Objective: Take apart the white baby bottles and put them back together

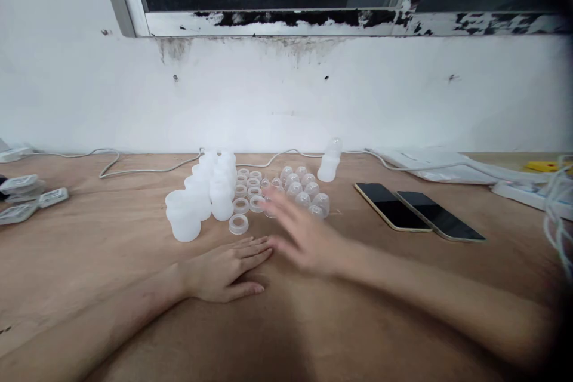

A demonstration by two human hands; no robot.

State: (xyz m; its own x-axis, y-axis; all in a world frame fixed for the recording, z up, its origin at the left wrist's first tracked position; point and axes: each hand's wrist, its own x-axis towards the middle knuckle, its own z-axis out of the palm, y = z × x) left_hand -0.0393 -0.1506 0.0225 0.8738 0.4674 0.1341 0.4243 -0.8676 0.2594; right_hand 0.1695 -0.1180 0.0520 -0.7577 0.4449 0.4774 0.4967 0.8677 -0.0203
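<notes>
My left hand (228,268) lies flat on the wooden table, fingers stretched out and holding nothing. Raised just above the table, my right hand (304,233) is a little blurred, with fingers apart and no object in it. Its fingertips hover over clear nipples (265,182), which it partly covers. Beyond my left hand stand white bottle bodies (185,221) in rows. Beside them are translucent screw rings (239,224), also in rows. Clear dome caps (320,205) are lined up past my right hand. One capped baby bottle (330,162) stands upright behind the caps.
Two phones (394,208) lie to the right, one overlapping the other. A white cable (134,173) runs along the wall. Small clear cases (52,197) sit at far left. A plastic bag (430,164), a power strip (528,197) and a yellow object (541,166) are at right.
</notes>
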